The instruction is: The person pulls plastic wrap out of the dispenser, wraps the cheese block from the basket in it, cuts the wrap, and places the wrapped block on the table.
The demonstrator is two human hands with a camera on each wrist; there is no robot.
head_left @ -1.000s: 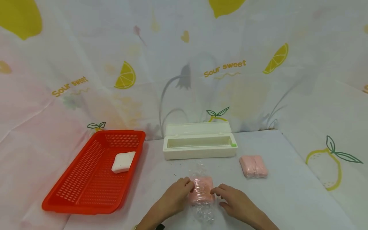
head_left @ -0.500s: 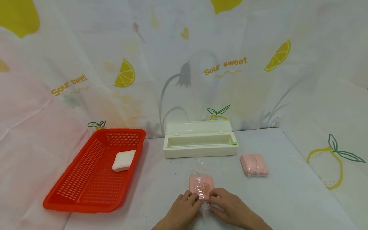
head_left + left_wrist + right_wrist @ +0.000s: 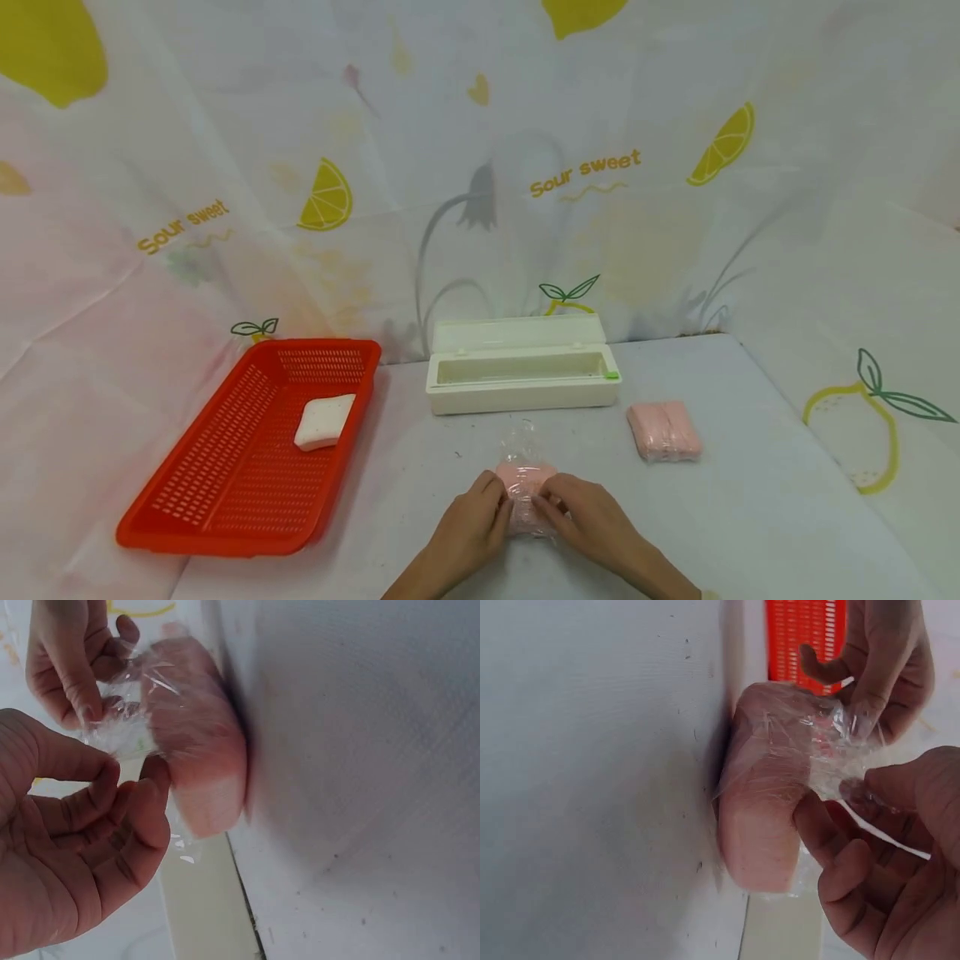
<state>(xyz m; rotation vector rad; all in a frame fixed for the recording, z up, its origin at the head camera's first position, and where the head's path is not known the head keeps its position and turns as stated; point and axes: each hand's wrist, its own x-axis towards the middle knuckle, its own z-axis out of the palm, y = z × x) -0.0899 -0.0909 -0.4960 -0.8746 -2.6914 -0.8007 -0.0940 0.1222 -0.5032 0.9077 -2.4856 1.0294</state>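
Observation:
A pink rounded block (image 3: 525, 483) lies on the table in front of me, partly covered by clear plastic film. Thumb and fingers of my left hand (image 3: 468, 521) pinch the film's near edge, drawn up over the block; the left wrist view shows this film (image 3: 124, 727) bunched between the two hands. From the other side my right hand (image 3: 596, 521) also pinches the film, its thumb and index finger meeting on it in the right wrist view. The block's pink side (image 3: 761, 847) shows below the film there. More loose film (image 3: 521, 437) sticks out beyond the block's far edge.
A long white box (image 3: 525, 398) with its lid up and a green tab stands at the back. To the right lies another film-wrapped pink block (image 3: 665, 431). A red basket (image 3: 330, 521) at the left holds a white block (image 3: 324, 422).
The film's near end, earlier lying flat on the table, is now lifted and folded back over the pink block. Both hands reached to that end and then rose with it.

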